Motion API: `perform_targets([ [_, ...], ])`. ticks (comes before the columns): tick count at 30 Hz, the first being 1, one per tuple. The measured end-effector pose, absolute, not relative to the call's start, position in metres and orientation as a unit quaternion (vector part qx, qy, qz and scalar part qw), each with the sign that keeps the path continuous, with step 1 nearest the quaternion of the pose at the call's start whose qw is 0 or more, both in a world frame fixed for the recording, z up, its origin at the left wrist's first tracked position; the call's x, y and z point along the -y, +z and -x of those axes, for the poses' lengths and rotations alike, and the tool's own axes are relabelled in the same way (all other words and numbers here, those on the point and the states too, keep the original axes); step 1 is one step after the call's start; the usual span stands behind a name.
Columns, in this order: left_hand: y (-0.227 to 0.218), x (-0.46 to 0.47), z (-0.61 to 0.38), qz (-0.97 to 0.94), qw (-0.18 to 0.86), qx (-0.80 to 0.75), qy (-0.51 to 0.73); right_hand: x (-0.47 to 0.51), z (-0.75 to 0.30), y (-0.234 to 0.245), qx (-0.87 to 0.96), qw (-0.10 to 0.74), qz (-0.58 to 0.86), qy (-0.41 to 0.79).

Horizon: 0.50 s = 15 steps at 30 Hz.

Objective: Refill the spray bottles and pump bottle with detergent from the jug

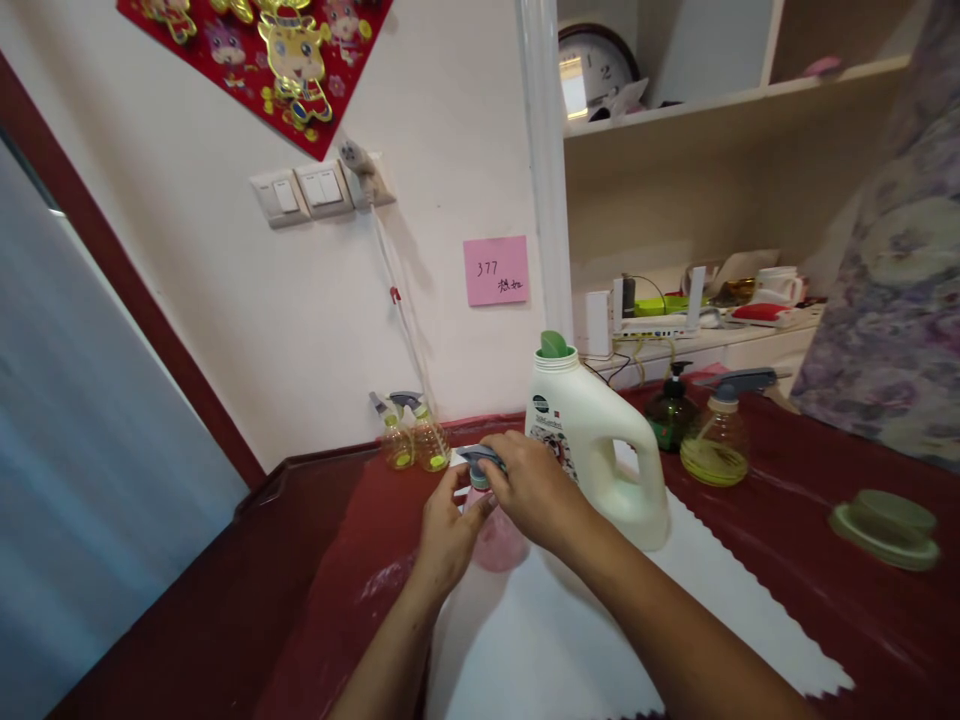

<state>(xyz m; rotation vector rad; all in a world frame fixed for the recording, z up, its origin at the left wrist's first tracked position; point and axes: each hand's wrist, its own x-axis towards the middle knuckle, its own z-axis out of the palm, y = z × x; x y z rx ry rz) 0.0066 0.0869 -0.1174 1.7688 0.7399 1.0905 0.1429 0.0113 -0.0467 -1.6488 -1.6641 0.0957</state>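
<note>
Beside the jug [600, 430], the pink bottle [499, 547] is held by the left hand [448, 522] just below its sprayer [478, 457], which is clasped by the right hand [531, 485].

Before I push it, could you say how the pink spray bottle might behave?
The pink spray bottle might tip if pushed high, its trigger head overhanging a narrow collar. Its smooth, rounded body could be slippery and is probably stiff, showing no sag.

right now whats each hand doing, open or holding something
Left hand: closed, fingers holding the pink bottle around its neck.
Right hand: closed, holding the grey spray head on top of that bottle.
</note>
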Motion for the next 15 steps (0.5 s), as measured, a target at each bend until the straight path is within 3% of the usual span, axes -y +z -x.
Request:
perform_targets([
  [15,-0.114,-0.078,-0.01,-0.72,0.432,-0.309,0.446,-0.02,-0.157,-0.061,0.629,0.516,0.57,0.116],
])
